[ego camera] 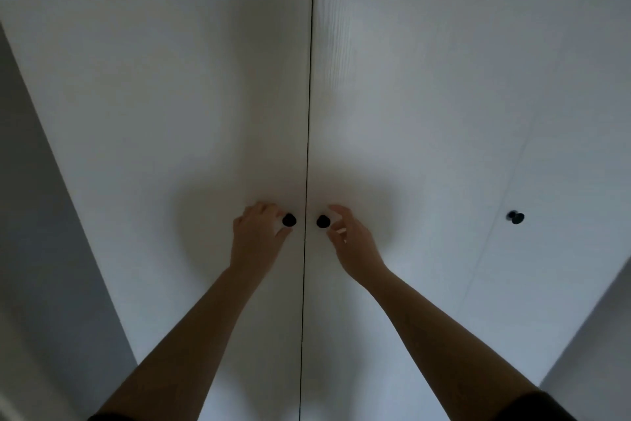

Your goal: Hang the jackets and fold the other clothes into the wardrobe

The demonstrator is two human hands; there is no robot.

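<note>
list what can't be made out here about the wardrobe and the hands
1. Wardrobe inside, head view: hidden behind the closed doors; no jackets or clothes show.
2. Whether the left hand touches the left knob, or the right hand the middle knob: fingers blurred, light dim.
3. Door tops and bottoms: cut off by the frame edges.
4. Far right knob: smeared by blur, shape unclear.
</note>
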